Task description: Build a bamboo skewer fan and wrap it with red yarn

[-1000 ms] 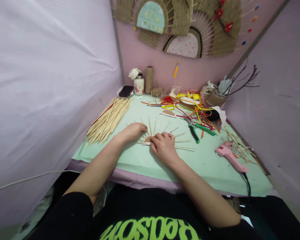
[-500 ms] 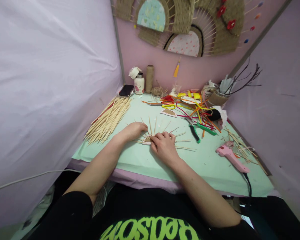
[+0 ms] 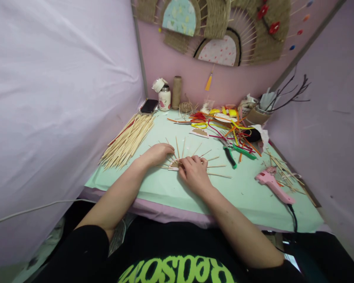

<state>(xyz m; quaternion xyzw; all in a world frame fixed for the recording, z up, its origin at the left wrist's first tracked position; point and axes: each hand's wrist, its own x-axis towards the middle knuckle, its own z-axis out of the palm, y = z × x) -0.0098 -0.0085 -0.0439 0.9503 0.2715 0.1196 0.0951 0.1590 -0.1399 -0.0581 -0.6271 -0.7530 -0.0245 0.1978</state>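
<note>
A small cardboard half-circle (image 3: 174, 165) with a pale lower edge lies flat on the table, and thin wooden sticks (image 3: 177, 146) fan out from it. From the left, my left hand (image 3: 161, 151) reaches over the fan, its thumb and fingers pinched together at one stick. My right hand (image 3: 194, 171) lies over the right part of the half-circle with its fingers curled, thumb and fingertips at the cardboard and the stick ends. The palm hides much of that side. Other sticks poke out to the right, beyond its fingers.
A pile of wooden sticks (image 3: 128, 141) lies left. Green-handled pliers (image 3: 230, 157), yellow-handled scissors (image 3: 198, 125) and tangled coloured strips (image 3: 237, 135) lie behind and to the right. A pink glue gun (image 3: 273, 184) rests at right, its cord over the edge. A bottle (image 3: 164, 100) stands behind.
The right hand has shifted very slightly to the right on the cardboard. My left hand stays at the same stick. The camera view has tilted a little.
</note>
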